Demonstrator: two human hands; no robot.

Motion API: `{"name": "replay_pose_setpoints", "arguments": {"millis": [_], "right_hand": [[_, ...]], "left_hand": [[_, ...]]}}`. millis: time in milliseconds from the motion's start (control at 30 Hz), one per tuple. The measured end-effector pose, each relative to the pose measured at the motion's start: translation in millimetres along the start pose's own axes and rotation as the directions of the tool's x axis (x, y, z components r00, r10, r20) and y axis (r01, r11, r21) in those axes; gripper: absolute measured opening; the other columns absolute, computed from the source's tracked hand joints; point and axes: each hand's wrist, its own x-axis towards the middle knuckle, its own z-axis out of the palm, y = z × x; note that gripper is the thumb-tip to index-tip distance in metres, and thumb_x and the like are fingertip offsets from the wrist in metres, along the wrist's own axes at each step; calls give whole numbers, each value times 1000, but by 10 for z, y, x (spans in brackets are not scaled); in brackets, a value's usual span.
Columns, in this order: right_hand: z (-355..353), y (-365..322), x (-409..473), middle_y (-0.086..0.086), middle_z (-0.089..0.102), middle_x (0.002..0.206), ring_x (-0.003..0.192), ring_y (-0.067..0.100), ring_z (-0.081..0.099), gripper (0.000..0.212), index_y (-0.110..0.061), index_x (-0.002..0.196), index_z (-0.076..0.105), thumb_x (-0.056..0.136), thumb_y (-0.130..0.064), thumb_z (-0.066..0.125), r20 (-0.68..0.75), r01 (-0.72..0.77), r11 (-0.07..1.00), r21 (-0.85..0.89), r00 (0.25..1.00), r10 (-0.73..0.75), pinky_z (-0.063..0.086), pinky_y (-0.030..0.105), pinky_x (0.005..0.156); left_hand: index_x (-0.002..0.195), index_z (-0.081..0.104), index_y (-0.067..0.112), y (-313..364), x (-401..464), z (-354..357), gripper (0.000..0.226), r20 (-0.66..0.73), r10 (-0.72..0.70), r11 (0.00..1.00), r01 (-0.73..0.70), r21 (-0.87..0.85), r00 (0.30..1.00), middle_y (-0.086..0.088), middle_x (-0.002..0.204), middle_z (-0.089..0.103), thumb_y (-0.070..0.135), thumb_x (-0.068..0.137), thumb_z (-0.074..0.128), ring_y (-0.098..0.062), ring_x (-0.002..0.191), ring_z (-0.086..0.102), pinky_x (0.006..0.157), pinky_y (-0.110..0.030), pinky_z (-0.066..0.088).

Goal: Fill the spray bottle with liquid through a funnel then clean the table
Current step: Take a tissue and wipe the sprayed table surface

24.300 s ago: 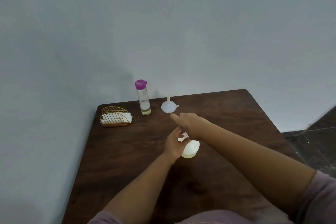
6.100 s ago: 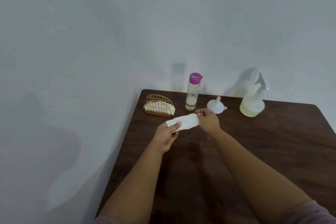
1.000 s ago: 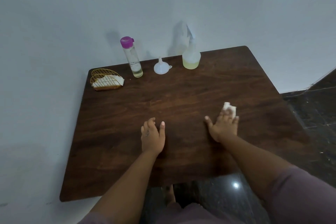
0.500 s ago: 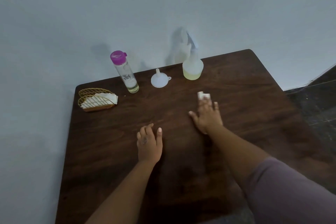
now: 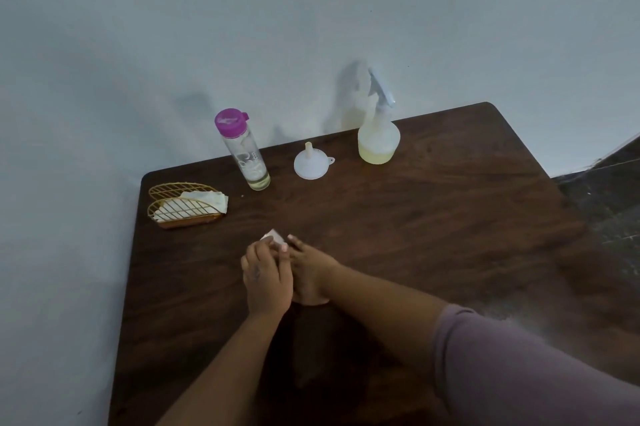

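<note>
Dark wood bench has a napkin holder, purple-capped bottle, upside-down funnel and spray bottle along the back.

Plain room: wooden table, bare wall

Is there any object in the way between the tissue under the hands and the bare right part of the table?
Nothing visible. The tissue sits under the right hand, and the table to its right is bare; the funnel and spray bottle stand farther back.
</note>
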Motion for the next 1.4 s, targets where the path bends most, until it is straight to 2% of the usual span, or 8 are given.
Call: {"name": "replay_pose_setpoints", "arguments": {"millis": [133,300,600,700,900,1067,1300,1400], "right_hand": [[-59,333,-117,1,-5,162,148,17,-12,78,-18,153,-6,93,-58,22,-112,-288,937,197,943,313,1,49,120],[-63,1200,-728,4,-10,161,147,16,-14,82,-15,151,-15,93,-65,14,30,-797,482,363,527,849,-10,45,117],[231,599,-1348,22,-11,158,147,30,-15,92,2,149,-9,92,-67,14,179,-896,59,440,152,972,-8,45,119],[223,-61,-1233,29,-8,156,147,38,-9,87,9,146,-7,97,-56,22,153,-874,157,460,252,955,-5,45,118],[252,-894,-1195,18,4,160,148,31,1,56,0,150,13,100,-15,34,103,-395,892,219,919,381,20,43,118],[186,-453,-1463,9,47,143,124,30,52,48,-20,142,43,95,-12,45,6,-225,928,295,972,234,47,42,98],[120,818,-2179,18,57,117,110,38,52,38,-5,123,53,85,-8,57,-142,-715,279,641,247,958,44,40,90],[273,889,-2256,16,45,128,119,36,40,45,-12,139,41,94,-12,44,1,-812,129,569,158,987,41,44,96]], "left_hand": [[117,57,2,-56,22,-30,61,-11,22,1000,-22,20,1000,-15,117,58,51,94,29,-34,107,53,91,-46,43],[121,56,4,-52,-86,-21,67,13,10,1000,-10,17,1000,-12,121,57,56,92,26,-31,112,52,95,-44,42],[128,53,8,14,-341,-57,57,95,-23,998,17,62,995,-9,129,53,49,95,33,-25,119,46,99,-39,39],[129,53,9,42,-455,-57,49,115,-26,996,16,85,993,-8,129,52,45,98,39,-24,119,46,99,-38,39],[120,54,10,115,-858,8,39,149,-19,996,6,89,989,-6,125,52,41,99,45,-24,116,45,96,-38,37],[118,56,8,160,-1103,19,41,139,6,996,-19,93,990,-8,121,56,41,97,46,-26,112,48,93,-39,42],[119,56,7,198,-1152,-8,39,146,14,995,-28,93,989,-8,123,54,39,98,48,-26,114,47,94,-40,42],[121,55,9,199,-1132,0,40,163,16,996,-31,89,987,-7,124,53,40,99,45,-24,115,46,96,-39,42]]}}
